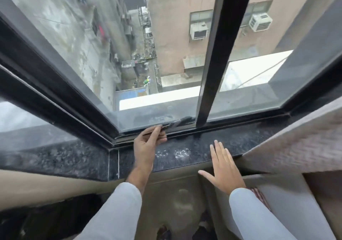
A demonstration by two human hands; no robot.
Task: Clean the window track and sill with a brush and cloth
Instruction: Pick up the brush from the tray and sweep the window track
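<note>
My left hand (148, 143) is shut on a thin dark-handled brush (162, 127), whose tip lies in the window track (231, 128) at the base of the glass. The track runs along the far edge of the dark speckled stone sill (185, 152). Over the sill's front edge my right hand (222, 167) lies flat, fingers spread, holding nothing. A pale dusty patch (180, 153) marks the sill between my hands. No cloth is in view.
A black vertical frame bar (209, 95) meets the track right of the brush. A curtain (296, 147) hangs over the sill's right end. The sill turns a corner at the left (55, 158). Outside lies a deep drop between buildings.
</note>
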